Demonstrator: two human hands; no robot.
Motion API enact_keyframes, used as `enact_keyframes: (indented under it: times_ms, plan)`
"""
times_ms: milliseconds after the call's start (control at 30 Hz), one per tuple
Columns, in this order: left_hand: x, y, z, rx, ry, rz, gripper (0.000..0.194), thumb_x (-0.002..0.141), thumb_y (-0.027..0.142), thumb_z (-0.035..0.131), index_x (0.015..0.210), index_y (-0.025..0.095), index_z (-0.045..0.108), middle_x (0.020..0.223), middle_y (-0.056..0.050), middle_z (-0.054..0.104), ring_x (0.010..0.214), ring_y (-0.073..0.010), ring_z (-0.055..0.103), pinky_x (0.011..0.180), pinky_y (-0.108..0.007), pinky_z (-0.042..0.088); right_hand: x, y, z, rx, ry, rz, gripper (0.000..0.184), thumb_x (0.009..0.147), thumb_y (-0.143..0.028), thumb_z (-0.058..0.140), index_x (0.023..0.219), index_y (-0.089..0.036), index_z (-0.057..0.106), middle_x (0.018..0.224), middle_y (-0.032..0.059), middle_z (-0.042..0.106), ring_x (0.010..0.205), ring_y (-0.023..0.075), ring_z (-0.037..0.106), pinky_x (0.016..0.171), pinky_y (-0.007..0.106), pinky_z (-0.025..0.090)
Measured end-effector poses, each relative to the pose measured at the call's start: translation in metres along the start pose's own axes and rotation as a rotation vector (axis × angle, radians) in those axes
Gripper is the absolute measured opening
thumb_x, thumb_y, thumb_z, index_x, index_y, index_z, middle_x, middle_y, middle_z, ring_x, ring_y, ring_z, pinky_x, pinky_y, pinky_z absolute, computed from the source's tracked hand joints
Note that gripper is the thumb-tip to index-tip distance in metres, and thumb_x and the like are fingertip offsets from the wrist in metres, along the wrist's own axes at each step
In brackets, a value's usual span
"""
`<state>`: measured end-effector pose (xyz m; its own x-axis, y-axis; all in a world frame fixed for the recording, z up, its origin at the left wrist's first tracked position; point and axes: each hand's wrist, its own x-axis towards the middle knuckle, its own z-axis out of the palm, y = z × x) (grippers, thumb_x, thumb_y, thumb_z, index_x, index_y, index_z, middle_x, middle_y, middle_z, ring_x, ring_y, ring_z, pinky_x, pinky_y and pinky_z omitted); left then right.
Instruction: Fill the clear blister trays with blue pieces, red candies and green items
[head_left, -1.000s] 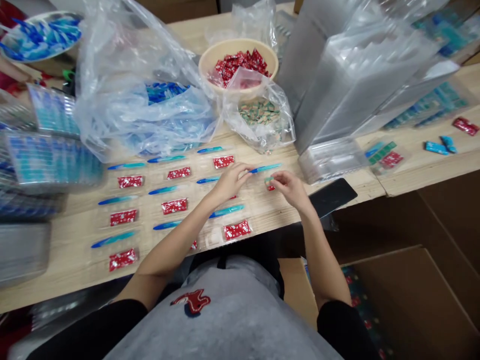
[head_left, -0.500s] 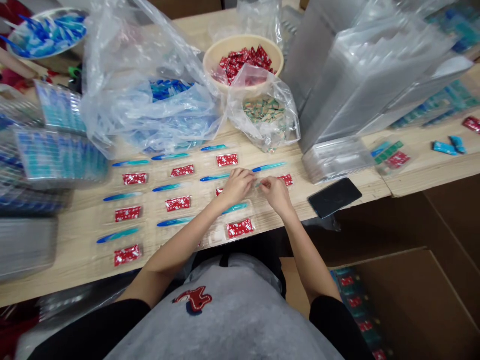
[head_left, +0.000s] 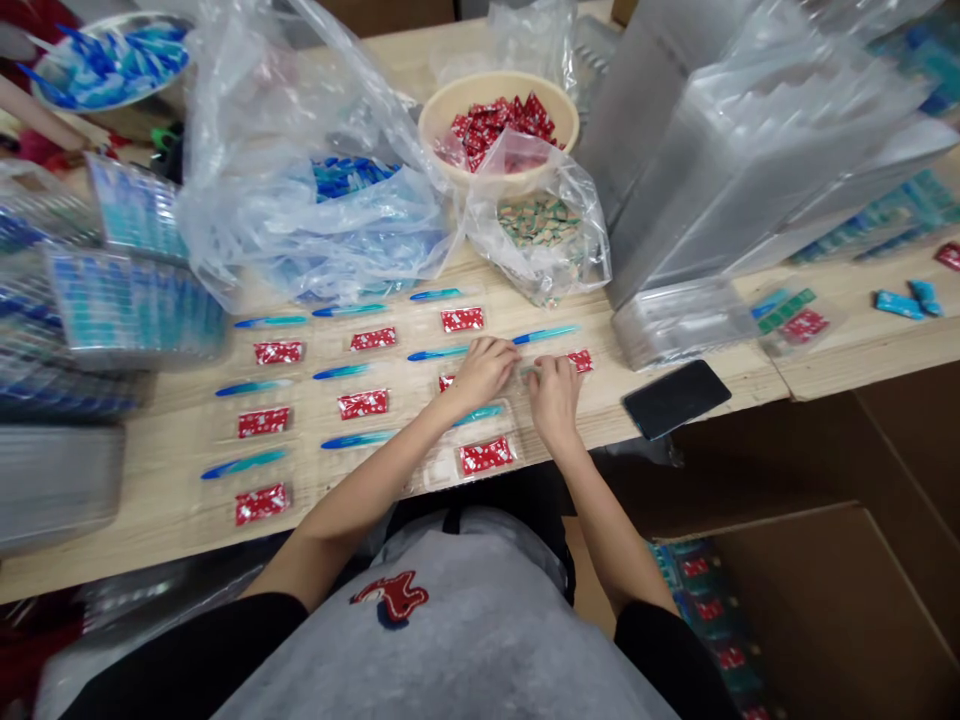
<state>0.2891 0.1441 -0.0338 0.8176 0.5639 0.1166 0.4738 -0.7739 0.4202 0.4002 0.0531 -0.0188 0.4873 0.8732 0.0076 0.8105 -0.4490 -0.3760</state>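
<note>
Two hands, left hand beside right hand, teal-tipped stick lying crosswise

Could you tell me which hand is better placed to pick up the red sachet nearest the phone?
The right hand seems better: its fingers are beside that red sachet, while the left hand is farther off.

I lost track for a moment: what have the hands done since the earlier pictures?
The right hand has moved left, past a red sachet, closing on the left hand, which barely shifted. The laid-out sachets and the phone stayed put.
</note>
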Motion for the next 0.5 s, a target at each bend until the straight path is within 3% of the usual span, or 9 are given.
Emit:
enact_keyframes:
  times_ms: [167,300,400,500]
  plan:
    - [-0.002,0.004,-0.005,-0.03,0.013,0.011,0.025,0.092,0.014,0.046,0.109,0.015,0.065,0.111,-0.011,0.066,0.11,-0.0248,0.053,0.096,-0.043,0.043,-0.002,0.003,0.006,-0.032,0.033,-0.044,0.016,0.089,-0.016,0.053,0.089,-0.015,0.069,0.095,0.0145,0.061,0.093,0.0297,0.051,0.084,0.042,0.035]
    - [0.016,0.011,-0.037,-0.143,0.174,0.072,0.027,0.096,0.021,0.042,0.115,0.017,0.06,0.113,-0.01,0.064,0.108,-0.0205,0.056,0.097,-0.037,0.043,-0.003,0.01,0.009,0.036,0.101,-0.104,0.014,0.089,-0.02,0.056,0.089,-0.016,0.069,0.094,0.0129,0.061,0.091,0.0281,0.052,0.088,0.045,0.035]
    - [0.063,0.008,-0.071,-0.171,0.295,0.081,0.028,0.097,0.024,0.039,0.114,0.018,0.06,0.115,-0.009,0.064,0.11,-0.0195,0.055,0.099,-0.035,0.042,-0.006,0.016,0.01,0.126,0.223,-0.153,0.014,0.088,-0.021,0.058,0.099,-0.018,0.068,0.104,0.0122,0.061,0.1,0.027,0.052,0.098,0.048,0.033]
    - [0.132,-0.007,-0.088,-0.129,0.208,0.036,0.024,0.091,0.02,0.046,0.106,0.016,0.065,0.112,-0.008,0.065,0.109,-0.022,0.056,0.099,-0.037,0.04,-0.015,0.021,0.013,0.189,0.404,-0.216,0.016,0.092,-0.025,0.055,0.104,-0.02,0.065,0.115,0.0123,0.058,0.109,0.0249,0.052,0.104,0.048,0.032]
